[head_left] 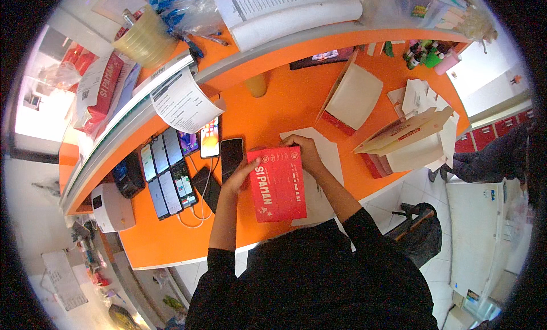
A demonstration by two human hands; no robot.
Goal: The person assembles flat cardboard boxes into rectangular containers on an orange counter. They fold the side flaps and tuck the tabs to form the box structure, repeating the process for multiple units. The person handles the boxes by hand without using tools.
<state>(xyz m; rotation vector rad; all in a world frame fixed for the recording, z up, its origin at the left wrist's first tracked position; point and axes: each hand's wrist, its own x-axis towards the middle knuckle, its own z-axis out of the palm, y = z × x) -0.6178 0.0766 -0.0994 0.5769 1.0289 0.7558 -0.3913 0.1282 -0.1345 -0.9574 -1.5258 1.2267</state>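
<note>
A flat red cardboard box (279,184) with white print lies on the orange counter (268,108), partly over white paper sheets (330,159). My left hand (240,175) presses its left edge with fingers spread along the side. My right hand (302,149) grips the box's top right corner. Both forearms wear black sleeves.
Several phones (171,170) lie in rows to the left, with a white cable. Open cardboard boxes (353,96) and a carton (407,139) stand to the right. A raised shelf behind carries papers, a yellow tub (145,39) and red boxes. Another person's dark sleeve (496,156) shows far right.
</note>
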